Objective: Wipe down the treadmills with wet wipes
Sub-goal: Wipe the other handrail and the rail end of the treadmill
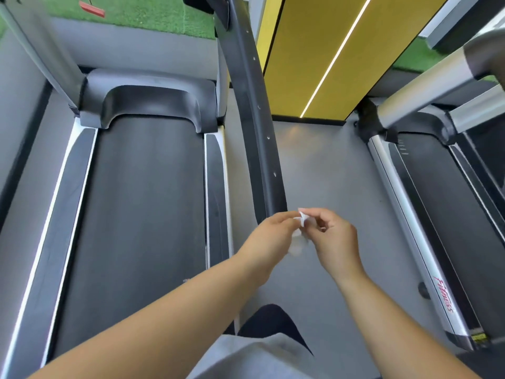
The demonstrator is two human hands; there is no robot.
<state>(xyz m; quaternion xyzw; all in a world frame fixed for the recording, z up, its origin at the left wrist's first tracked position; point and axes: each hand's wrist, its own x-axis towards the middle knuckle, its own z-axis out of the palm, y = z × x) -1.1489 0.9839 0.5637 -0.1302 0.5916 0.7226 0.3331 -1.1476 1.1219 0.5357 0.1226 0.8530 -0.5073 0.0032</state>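
Note:
A small white wet wipe (300, 228) hangs crumpled between both hands, over the grey floor between two treadmills. My left hand (269, 242) pinches its left side and my right hand (334, 236) pinches its top with thumb and fingertips. The left treadmill (142, 214) has a dark belt and silver side rails. Its black curved handrail (257, 119) ends just above my hands. The right treadmill (442, 214) shows its belt and a silver rail with red lettering.
A yellow pillar (314, 50) with a light strip stands ahead between the machines. Green turf (136, 12) lies beyond the left treadmill. A silver upright (426, 88) of the right treadmill slants overhead. Grey floor (328, 173) runs between the treadmills.

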